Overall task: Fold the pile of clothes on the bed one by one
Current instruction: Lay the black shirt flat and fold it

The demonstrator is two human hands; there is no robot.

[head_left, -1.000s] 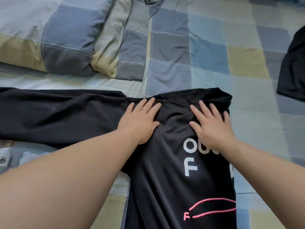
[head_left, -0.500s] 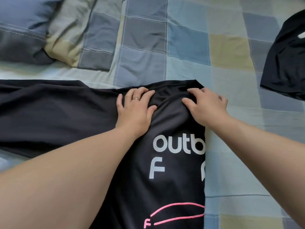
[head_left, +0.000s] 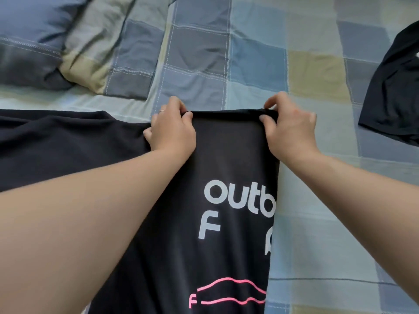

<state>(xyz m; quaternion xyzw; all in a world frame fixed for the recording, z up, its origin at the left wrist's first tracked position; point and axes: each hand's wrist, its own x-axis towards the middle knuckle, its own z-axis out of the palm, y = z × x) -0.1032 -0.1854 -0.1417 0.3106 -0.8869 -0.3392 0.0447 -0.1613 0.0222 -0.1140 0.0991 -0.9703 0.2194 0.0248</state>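
At the far left of my feed, a checked pillow (head_left: 45, 41) lies at the top of the bed. Below it, part of the black shirt (head_left: 226, 166) is spread flat toward the left edge of the view. The shirt lies on the checked bed cover (head_left: 260, 53), and its long middle panel runs from the hands down to the bottom of the picture.

My left hand (head_left: 172, 132) grips the top edge of that panel at its left corner. The fingers are curled over the far side of the cloth and the thumb is pressed on the near side. A thin ring (head_left: 161, 111) shows on one finger.

Between the hands the top edge is stretched fairly straight. Further down the panel I see white letters reading "outb" and "F", with pink lines near the bottom.

My right hand (head_left: 290, 130) pinches the top right corner, thumb on the near face and fingertips curled behind it.

To the right of that arm there is only the bed cover. At the right edge lies a second dark garment (head_left: 394, 98), well apart from the shirt and partly out of view.
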